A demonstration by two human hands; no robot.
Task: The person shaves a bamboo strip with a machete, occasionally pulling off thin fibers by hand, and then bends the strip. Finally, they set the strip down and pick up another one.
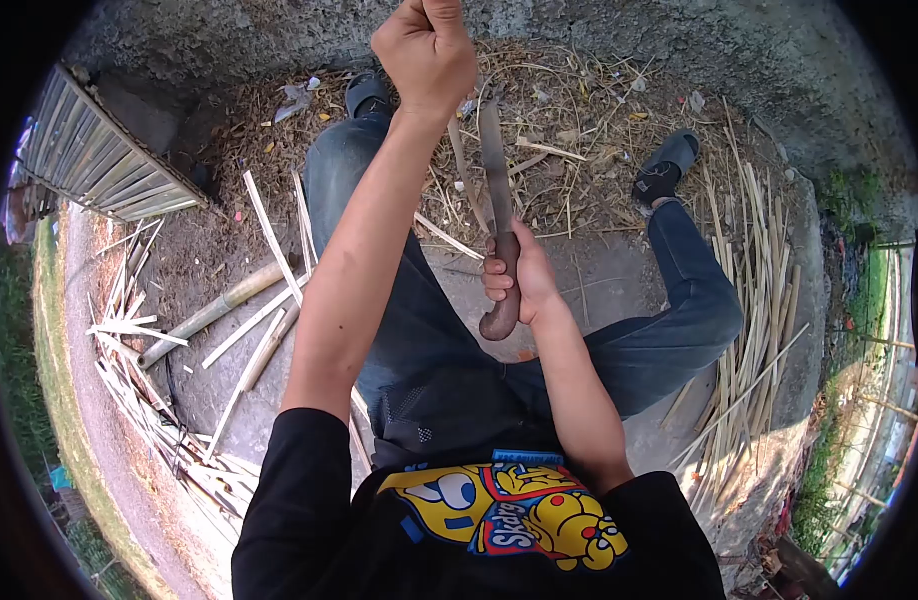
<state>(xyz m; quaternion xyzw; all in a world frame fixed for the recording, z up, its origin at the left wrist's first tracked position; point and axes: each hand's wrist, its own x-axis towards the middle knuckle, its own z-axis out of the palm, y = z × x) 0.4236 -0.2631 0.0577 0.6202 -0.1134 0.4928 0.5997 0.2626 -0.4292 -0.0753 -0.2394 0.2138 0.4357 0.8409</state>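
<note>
My right hand (524,270) is wrapped round the brown handle of a machete (496,165), its dark blade pointing up and away from me. My left hand (427,55) is raised at the top edge, fingers curled closed; the frame cuts part of it off. A thin bamboo strip (467,165) lies along the left side of the blade. Its upper end passes behind my left wrist, in line with the closed fingers, and its lower end comes close to my right hand.
Split bamboo strips lie in a pile at the left (169,440) and another pile at the right (754,330). A bamboo pole (219,308) rests on the ground. Shavings (569,190) litter the soil before a rough wall (629,35). A slatted bamboo panel (104,150) leans at the upper left.
</note>
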